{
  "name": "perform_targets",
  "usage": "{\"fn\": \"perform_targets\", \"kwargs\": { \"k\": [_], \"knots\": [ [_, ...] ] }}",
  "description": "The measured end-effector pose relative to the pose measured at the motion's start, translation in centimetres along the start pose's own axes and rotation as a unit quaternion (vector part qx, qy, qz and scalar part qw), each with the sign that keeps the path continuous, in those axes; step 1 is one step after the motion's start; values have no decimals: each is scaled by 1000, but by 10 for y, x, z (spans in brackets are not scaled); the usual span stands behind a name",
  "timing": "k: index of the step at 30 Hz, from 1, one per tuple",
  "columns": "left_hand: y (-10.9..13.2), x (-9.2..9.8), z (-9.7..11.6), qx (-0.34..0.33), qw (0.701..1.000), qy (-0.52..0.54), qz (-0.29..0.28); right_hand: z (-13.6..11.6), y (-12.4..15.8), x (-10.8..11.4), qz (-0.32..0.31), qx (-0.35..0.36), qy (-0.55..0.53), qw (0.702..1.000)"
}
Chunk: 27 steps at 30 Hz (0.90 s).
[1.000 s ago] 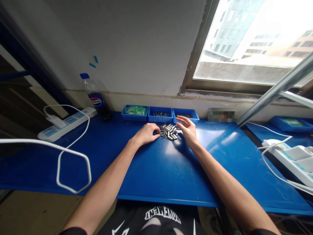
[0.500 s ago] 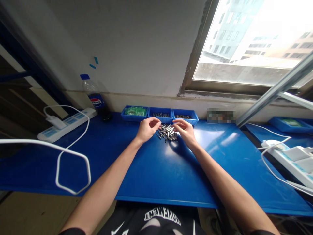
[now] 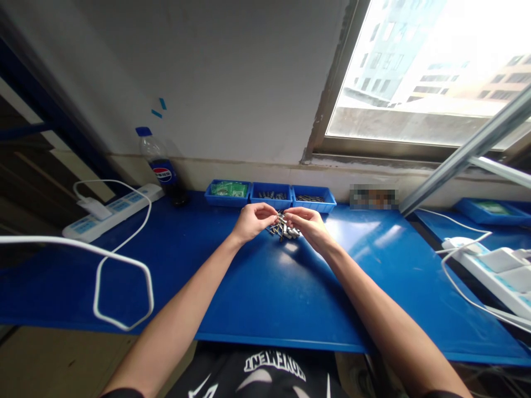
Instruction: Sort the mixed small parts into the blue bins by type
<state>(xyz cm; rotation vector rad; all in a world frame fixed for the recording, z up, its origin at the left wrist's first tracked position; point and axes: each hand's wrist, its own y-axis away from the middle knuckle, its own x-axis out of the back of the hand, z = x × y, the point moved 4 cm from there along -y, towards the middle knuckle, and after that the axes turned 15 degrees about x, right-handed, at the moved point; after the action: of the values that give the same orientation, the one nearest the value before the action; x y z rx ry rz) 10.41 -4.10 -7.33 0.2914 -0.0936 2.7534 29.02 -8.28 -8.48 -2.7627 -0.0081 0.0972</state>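
My left hand (image 3: 251, 220) and my right hand (image 3: 307, 224) are raised close together above a small heap of metal parts (image 3: 285, 230) on the blue table (image 3: 265, 287). Both hands pinch with their fingertips, and the tips nearly meet around a small metal part (image 3: 281, 219) held between them. The heap lies just under and behind the fingers, partly hidden by them.
Three blue bins (image 3: 271, 195) stand along the wall behind the heap. A cola bottle (image 3: 160, 165) and a white power strip (image 3: 114, 208) with a looping white cable (image 3: 124, 276) are at the left. Another power strip (image 3: 493, 273) and a blue tray (image 3: 489, 209) are at the right.
Both hands have lifted off the table and come together over the heap. The right hand, open a second ago, now pinches a small metal part together with the left hand.
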Motion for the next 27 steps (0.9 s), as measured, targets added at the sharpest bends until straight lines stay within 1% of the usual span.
{"fn": "perform_targets", "kwargs": {
  "k": [2,3,6,8,10,14,22,24,27],
  "knots": [
    [2,6,4,-27,995,-94,11,1,-1,3,14,16,13,1000],
    [3,9,6,-42,988,-149,16,2,-2,6,30,30,18,999],
    [5,17,7,-82,954,-288,-10,2,-5,18,98,85,22,991],
    [4,19,4,-85,941,-328,-25,2,-7,25,126,111,28,985],
    [3,19,0,-82,936,-342,-37,2,-8,29,137,113,39,983],
    [3,14,-4,-68,931,-353,-65,4,-7,30,139,86,40,986],
    [4,7,-9,-51,922,-371,-101,5,-4,23,115,56,10,992],
    [4,6,-7,-52,930,-351,-98,3,-3,20,102,54,12,993],
    [6,6,2,-62,954,-284,-73,0,-2,14,75,51,27,996]
  ]
}}
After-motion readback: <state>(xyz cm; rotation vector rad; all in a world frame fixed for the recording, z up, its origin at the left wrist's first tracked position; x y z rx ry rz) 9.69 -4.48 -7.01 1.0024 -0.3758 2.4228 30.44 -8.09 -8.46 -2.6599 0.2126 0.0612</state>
